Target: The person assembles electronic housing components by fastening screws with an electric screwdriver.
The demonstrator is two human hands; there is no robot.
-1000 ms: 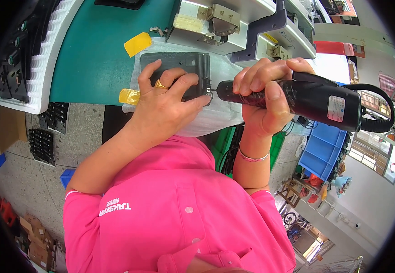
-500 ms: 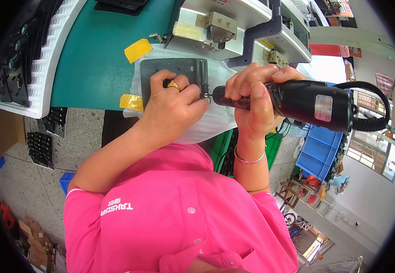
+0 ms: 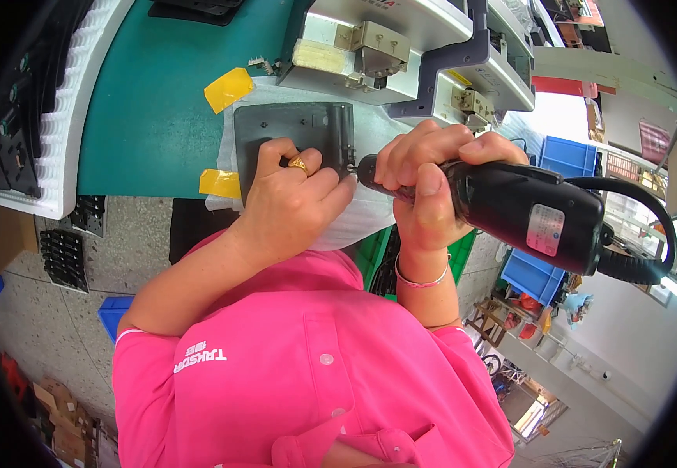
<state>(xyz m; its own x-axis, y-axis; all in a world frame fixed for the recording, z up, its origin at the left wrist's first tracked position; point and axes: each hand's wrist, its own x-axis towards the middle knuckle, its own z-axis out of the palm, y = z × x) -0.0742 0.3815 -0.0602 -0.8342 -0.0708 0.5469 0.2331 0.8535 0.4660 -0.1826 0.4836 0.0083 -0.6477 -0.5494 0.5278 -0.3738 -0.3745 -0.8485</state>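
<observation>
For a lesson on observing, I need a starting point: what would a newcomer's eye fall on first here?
The bright pink shirt fills the lower middle. Above it, the right hand grips a black driver, its nose by the right edge of the dark panel under the left hand.

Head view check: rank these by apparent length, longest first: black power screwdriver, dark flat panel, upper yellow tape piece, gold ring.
1. Black power screwdriver, possibly enlarged by nearness
2. Dark flat panel, partly under the left hand
3. Upper yellow tape piece
4. Gold ring
</observation>
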